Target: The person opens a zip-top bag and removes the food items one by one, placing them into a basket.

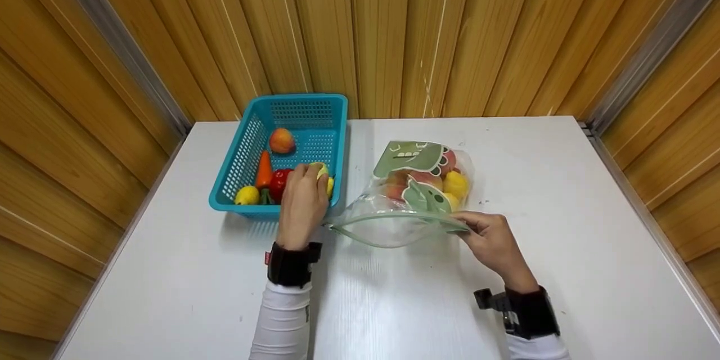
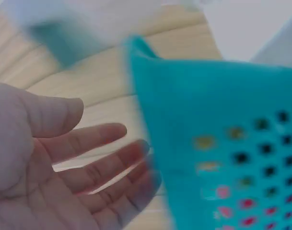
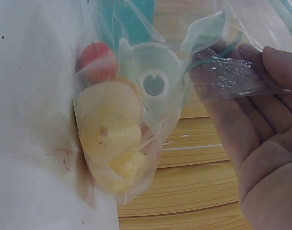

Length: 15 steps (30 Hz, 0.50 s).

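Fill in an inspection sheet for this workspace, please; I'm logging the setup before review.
Surface: white table, a few faint marks.
Job's things: teal basket holding a peach, carrot, red fruit and lemon; clear zip bag with a green cartoon print, mouth open, fruit inside.
Clutter: nothing seen.
Grippers: left hand reaches into the basket at a yellow-green fruit; whether it grips is unclear. Right hand pinches the bag's rim.
Cables: nothing seen; black wrist straps on both arms.
Surroundings: wooden panelled walls with metal corner strips.
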### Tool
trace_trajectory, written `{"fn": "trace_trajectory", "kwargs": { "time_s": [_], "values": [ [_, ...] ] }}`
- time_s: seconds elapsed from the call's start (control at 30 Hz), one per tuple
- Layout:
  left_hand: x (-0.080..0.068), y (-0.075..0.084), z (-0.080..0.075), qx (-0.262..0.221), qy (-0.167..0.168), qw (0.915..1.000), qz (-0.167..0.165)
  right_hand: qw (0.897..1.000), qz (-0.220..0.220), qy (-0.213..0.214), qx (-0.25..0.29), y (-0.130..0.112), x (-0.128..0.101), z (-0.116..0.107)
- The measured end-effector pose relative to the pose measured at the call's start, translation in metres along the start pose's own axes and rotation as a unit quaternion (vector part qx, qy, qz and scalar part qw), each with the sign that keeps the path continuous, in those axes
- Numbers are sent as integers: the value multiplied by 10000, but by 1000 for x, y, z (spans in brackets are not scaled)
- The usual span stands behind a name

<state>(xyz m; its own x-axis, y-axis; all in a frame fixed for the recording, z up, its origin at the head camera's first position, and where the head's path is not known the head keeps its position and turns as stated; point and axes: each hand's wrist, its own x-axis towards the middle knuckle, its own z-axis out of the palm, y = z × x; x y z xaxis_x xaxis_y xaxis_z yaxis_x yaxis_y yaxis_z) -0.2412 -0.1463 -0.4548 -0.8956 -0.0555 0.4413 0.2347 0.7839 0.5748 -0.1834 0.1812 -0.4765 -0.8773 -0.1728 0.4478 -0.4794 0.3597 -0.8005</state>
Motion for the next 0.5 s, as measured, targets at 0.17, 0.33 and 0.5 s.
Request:
{"fn": "trace_trajectory", "kwargs": {
  "time_s": [0.17, 0.33, 0.5],
  "values": [
    [-12, 28, -15, -816, 66, 9933, 815, 9999, -95, 32, -35, 0, 0, 1],
    [-25, 52, -25, -1512, -442, 9750, 1570, 9999, -124, 65, -17, 1, 0, 1],
    [-36, 68, -28, -2004, -1077, 9425, 2451, 9999, -134, 64, 58, 2, 0, 1]
  ]
}}
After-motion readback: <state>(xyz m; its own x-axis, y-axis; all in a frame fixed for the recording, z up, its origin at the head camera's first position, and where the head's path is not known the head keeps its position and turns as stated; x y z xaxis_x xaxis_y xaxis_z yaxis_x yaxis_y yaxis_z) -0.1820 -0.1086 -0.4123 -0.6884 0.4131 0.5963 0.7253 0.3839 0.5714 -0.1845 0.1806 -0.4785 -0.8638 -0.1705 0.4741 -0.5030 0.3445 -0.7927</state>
